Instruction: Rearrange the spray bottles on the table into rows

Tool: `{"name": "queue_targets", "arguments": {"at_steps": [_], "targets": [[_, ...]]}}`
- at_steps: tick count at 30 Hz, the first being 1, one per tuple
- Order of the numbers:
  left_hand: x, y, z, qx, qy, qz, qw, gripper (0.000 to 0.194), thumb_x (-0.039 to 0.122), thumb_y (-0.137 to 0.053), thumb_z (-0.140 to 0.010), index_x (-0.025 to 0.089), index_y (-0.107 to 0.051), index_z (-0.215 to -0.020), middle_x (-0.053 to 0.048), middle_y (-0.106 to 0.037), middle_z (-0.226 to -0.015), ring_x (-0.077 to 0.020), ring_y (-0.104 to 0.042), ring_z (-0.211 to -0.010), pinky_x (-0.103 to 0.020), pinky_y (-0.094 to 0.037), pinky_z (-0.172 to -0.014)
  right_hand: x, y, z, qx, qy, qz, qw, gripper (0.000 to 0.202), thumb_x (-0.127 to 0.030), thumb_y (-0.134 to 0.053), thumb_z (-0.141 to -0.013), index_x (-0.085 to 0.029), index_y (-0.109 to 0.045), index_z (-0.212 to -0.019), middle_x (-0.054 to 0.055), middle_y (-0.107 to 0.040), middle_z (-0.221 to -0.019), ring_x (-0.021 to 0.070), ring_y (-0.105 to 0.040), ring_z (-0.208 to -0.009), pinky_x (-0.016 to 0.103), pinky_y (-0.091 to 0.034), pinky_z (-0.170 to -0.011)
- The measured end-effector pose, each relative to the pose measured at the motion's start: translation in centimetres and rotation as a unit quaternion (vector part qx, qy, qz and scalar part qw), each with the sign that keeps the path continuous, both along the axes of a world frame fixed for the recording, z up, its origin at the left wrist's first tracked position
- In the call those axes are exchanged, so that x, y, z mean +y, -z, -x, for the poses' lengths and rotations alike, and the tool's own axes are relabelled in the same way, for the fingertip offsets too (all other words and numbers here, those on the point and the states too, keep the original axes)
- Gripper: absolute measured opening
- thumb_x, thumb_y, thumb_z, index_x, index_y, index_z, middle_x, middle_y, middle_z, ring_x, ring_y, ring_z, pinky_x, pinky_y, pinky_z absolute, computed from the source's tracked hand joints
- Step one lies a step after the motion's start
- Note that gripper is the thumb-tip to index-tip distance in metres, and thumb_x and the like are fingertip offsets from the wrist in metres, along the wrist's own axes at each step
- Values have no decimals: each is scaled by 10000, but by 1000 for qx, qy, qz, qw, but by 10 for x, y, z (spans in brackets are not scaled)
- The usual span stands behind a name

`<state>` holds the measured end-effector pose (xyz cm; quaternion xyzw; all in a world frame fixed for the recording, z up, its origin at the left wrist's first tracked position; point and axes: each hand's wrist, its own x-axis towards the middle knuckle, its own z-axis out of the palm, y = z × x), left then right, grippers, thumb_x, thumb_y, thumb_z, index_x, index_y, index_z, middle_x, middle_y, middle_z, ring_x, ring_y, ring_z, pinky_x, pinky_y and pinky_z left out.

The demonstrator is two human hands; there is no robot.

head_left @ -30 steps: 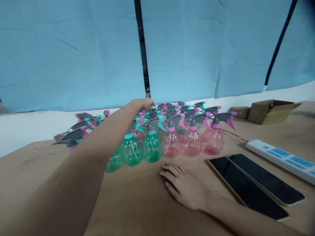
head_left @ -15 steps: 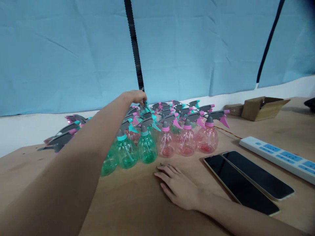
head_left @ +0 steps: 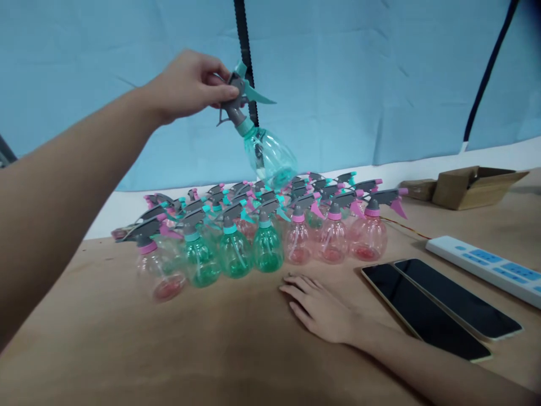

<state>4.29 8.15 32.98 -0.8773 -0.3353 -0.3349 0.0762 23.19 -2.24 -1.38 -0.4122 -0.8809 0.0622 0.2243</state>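
OK, 1 grn btl [head_left: 273,155] in L hand [head_left: 192,84], 2 phones [head_left: 424,312]

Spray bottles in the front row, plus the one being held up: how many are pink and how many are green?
Pink bottles, front row: 4
Green bottles, front row: 3
Green bottle in the left hand: 1
Total: 8

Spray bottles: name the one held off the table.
The green bottle in the left hand: it hangs tilted in midair; the others sit on the table.
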Motion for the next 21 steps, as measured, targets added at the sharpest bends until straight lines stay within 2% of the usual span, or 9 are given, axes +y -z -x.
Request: {"name": "queue_targets", "arguments": {"at_steps": [2,3,4,6,9,11,14,21], "targets": [[-32,19,2,-44,45,34,997,224,299,-557,-766,150,-605,-927,58,-661,-790,-102,-590,-743,-366,-464,-796,0,1,0,-3,4,0,1000,378,-217,-368,-891,-159,-489,-1244,110,-505,-1263,224,-424,-1190,417,-328,-1016],[-47,33,2,-45,50,41,997,241,275,-569,-765,98,-616,-922,32,-667,-782,-117,-615,-730,-368,-467,-760,0,1,0,-5,9,1,1000,377,-221,-368,-892,-153,-491,-1242,114,-505,-1264,228,-426,-1190,420,-331,-1014],[-60,47,2,-27,42,40,998,250,268,-576,-762,75,-628,-912,9,-670,-749,-126,-621,-688,-355,-470,-706,1,1,0,-8,14,2,1000,376,-224,-367,-893,-147,-492,-1239,120,-502,-1267,233,-426,-1191,424,-334,-1011],[-78,79,0,37,33,49,998,265,327,-578,-770,111,-660,-899,1,-670,-684,-131,-610,-618,-302,-462,-616,2,1,-1,-15,17,2,1000,370,-226,-366,-892,-144,-496,-1229,131,-489,-1281,244,-409,-1207,440,-334,-1007],[-88,121,-3,105,53,84,989,224,370,-568,-784,202,-673,-888,-3,-690,-758,-158,-628,-623,-262,-447,-545,4,-1,-3,-32,6,-1,999,361,-217,-361,-891,-144,-504,-1214,135,-466,-1301,241,-374,-1236,437,-314,-1019],[-87,139,-5,132,57,83,986,203,352,-553,-799,227,-667,-910,1,-694,-774,-166,-635,-637,-259,-441,-541,5,-2,-4,-44,3,0,999,361,-214,-364,-889,-132,-508,-1210,137,-459,-1306,235,-366,-1242,421,-292,-1035],[-82,152,-7,159,46,66,984,206,348,-539,-810,233,-664,-925,0,-697,-763,-172,-635,-641,-263,-443,-561,5,-2,-5,-53,6,-3,999,362,-211,-371,-881,-135,-510,-1207,133,-458,-1307,234,-361,-1246,424,-273,-1045],[-76,163,-7,156,13,56,986,233,365,-529,-818,236,-663,-958,-8,-709,-797,-189,-646,-680,-269,-450,-584,6,1,-6,-51,6,-12,999,422,-159,-383,-843,-127,-469,-1254,142,-464,-1292,239,-369,-1236,439,-287,-1034]]}}
